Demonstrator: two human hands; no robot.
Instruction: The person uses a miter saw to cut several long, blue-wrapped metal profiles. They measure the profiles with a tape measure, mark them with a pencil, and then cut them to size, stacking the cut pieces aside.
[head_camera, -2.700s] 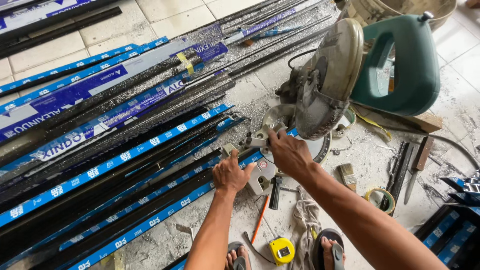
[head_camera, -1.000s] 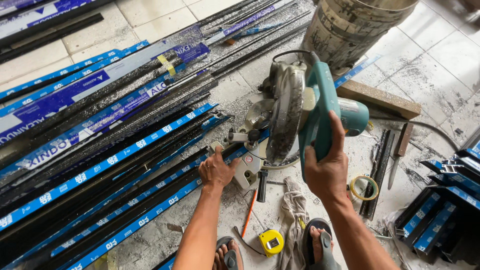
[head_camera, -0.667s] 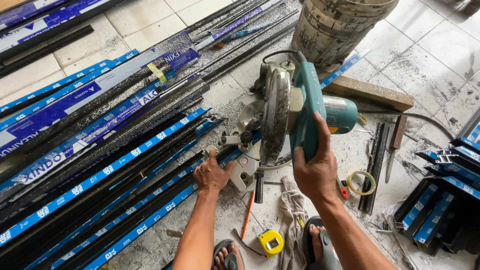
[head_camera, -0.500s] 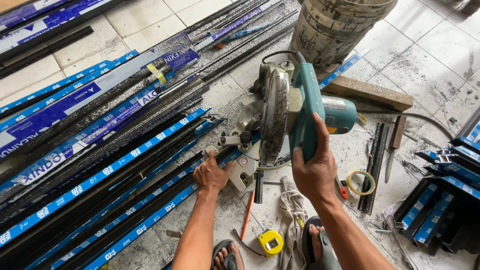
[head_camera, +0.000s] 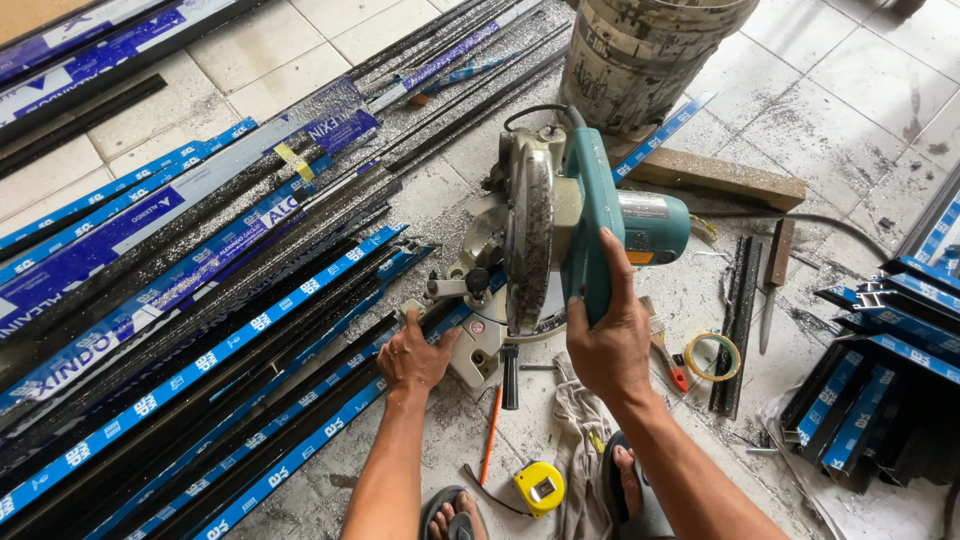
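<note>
Mitre saw is sitting on the tiled floor in front of a grey bucket, its teal head now tipped down over the base where a moment ago it was standing raised. The right hand, which was earlier resting on the base, is now wrapping closed around the saw's handle, while the left hand is staying pressed flat, fingers spread, on a dark aluminium profile lying against the saw's fence. This is reading as a cut being lined up. A yellow tape measure and a tape roll are lying nearby.
</note>
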